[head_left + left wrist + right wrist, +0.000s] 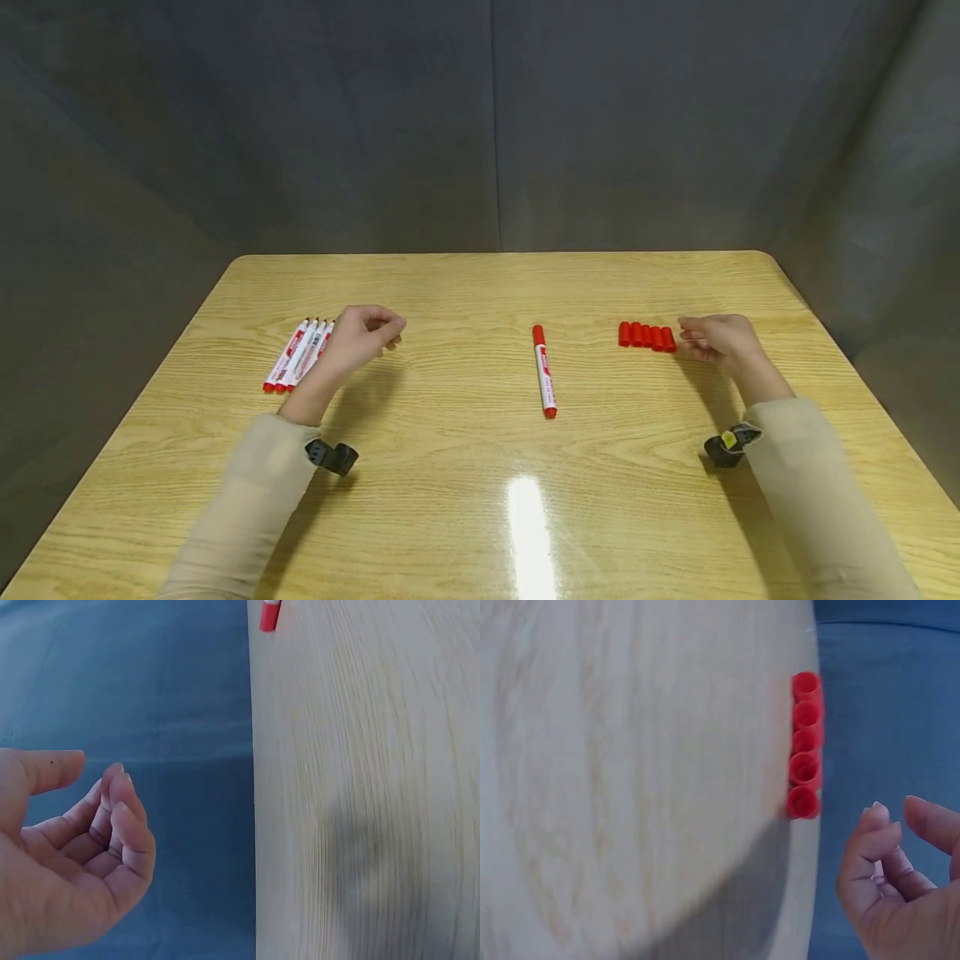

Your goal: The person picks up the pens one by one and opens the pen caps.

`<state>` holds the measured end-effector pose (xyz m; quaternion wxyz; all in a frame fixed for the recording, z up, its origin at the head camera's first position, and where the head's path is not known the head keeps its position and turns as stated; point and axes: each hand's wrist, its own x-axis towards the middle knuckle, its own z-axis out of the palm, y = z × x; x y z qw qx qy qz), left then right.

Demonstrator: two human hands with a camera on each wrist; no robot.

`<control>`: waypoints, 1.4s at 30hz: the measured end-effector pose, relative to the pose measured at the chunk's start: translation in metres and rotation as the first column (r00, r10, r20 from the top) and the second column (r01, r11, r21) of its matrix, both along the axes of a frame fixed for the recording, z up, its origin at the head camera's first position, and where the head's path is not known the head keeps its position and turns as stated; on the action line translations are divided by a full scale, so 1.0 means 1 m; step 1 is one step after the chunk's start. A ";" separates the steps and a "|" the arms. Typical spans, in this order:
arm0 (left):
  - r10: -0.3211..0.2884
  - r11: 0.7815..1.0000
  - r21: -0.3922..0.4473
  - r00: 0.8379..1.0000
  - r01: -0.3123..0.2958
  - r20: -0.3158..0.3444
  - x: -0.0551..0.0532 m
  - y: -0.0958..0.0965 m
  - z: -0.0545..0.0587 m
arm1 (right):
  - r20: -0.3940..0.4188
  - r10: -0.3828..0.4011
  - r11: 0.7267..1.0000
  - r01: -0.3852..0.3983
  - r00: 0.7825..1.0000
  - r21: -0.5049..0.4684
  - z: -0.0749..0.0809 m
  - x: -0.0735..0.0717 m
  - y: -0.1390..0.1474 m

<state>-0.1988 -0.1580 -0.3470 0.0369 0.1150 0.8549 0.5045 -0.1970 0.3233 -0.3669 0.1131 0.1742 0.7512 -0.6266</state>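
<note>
My left hand [365, 333] hovers over the table beside several uncapped markers [288, 357], partly hiding them. In the left wrist view its fingers curve loosely, thumb apart, with nothing held. My right hand [722, 340] is just right of a row of red caps [647, 336]. The right wrist view shows that hand [900, 885] with bent fingers, a gap to the thumb and nothing between them; the caps [805, 769] lie side by side, hollow ends facing the camera. One capped red marker [545, 375] lies between the hands, its cap pointing away from me.
The wooden table [450, 467] reaches back to a dark grey curtain [375, 125], which also hangs at both sides. A bright light reflection falls on the near part of the tabletop. Each wrist carries a small black camera [333, 457].
</note>
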 end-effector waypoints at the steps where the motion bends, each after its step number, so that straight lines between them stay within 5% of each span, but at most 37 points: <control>1: -0.001 1.000 0.009 1.000 0.001 0.002 0.000 0.002 0.000 | -0.002 0.001 1.000 -0.001 1.000 -0.011 0.001 0.001 0.000; 13: -0.015 0.992 0.124 0.997 0.005 0.079 0.001 0.035 -0.005 | -0.018 0.001 0.995 -0.003 1.000 -0.103 0.014 0.014 -0.004; 20: -0.034 0.996 0.090 0.992 0.024 0.118 -0.002 0.061 -0.011 | -0.034 0.011 0.993 -0.015 0.999 -0.119 0.017 0.016 -0.007; 29: -0.070 0.996 0.069 0.956 0.053 0.284 -0.010 0.101 -0.021 | -0.056 0.018 0.993 -0.025 0.998 -0.119 0.020 0.018 -0.014; 42: -0.099 0.995 0.022 0.918 0.098 0.385 -0.021 0.138 -0.035 | -0.046 0.035 0.990 -0.040 0.998 -0.134 0.022 0.018 -0.018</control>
